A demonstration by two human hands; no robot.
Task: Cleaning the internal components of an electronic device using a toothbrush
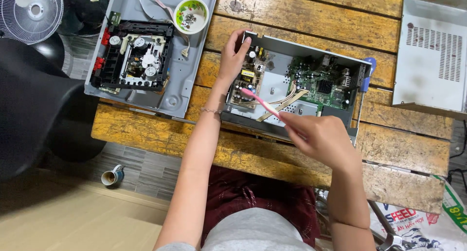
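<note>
An opened grey metal device chassis [272, 43] lies on the wooden table, with a tan power board at its left and a green circuit board [321, 83] at its right. My left hand [232, 56] grips the chassis's far left corner. My right hand [323, 136] holds a pink toothbrush [260, 101] by its handle. The brush head rests on the tan board near the chassis's left side.
A grey tray with a black disc drive mechanism [134, 56] lies at the left. A small bowl of screws [190, 15] stands on that tray. A blue-handled screwdriver [364, 83] lies by the chassis's right wall. A grey vented cover [433, 51] is at the far right. A mug [112, 176] stands on the floor.
</note>
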